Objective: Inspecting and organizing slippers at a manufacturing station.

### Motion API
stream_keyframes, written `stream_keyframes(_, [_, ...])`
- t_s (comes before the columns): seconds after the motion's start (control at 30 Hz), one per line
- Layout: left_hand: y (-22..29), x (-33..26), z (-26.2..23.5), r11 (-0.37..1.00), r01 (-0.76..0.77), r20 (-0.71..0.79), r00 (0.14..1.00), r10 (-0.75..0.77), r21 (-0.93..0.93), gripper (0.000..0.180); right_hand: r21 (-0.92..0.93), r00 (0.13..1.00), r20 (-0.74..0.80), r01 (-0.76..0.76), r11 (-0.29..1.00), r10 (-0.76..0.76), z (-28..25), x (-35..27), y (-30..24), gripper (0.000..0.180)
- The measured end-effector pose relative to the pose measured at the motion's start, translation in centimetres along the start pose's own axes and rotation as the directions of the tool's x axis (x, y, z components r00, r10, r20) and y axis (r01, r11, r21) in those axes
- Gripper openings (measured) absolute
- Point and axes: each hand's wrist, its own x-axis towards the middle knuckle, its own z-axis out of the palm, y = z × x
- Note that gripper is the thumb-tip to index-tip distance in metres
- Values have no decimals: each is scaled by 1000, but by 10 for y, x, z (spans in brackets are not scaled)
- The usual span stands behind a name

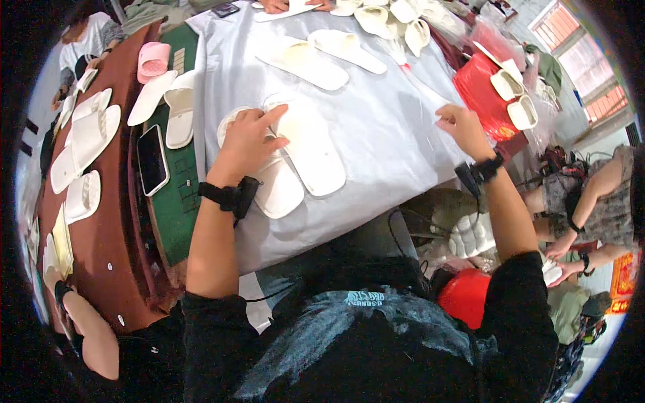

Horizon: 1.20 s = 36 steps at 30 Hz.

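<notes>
A pair of white slippers lies side by side on the pale sheet in front of me, soles pointing toward me. Over their far ends is my left hand, thumb and forefinger spread apart; it covers part of the left slipper. To the right, above the sheet, my right hand has its fingers curled together. A thin pale strip with a red band runs toward those fingertips; whether they hold its end is unclear. Farther back rests another pair of white slippers.
More white slippers are heaped at the far edge, near another person's hands. On the left are a phone, a pink slipper and several white ones on a brown table. Red plastic bags lie right. People work on both sides.
</notes>
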Motion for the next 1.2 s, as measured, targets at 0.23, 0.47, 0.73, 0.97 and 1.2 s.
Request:
stream_keyframes(0.23, [3,-1,-4,997,-19,-33,999,21,73,67,-325,932,229,-198,925,280,67,50,41,38])
stream_keyframes(0.47, [81,-8,-55,962,-129,-104,982,158,242,77,-12,968,107,-227,974,227,60,-3,10,24])
stream_keyframes(0.73, [183,-28,-39,949,-313,400,867,297,-29,56,-76,956,-96,-284,956,277,75,-23,12,18])
stream_keyframes(0.97, [204,-12,36,964,-78,139,983,116,-253,49,217,986,-18,-158,963,166,47,-56,-26,10])
stream_keyframes(1.2, [206,21,90,910,-253,-8,964,265,-328,34,636,865,434,-97,766,-250,5,-84,-53,9])
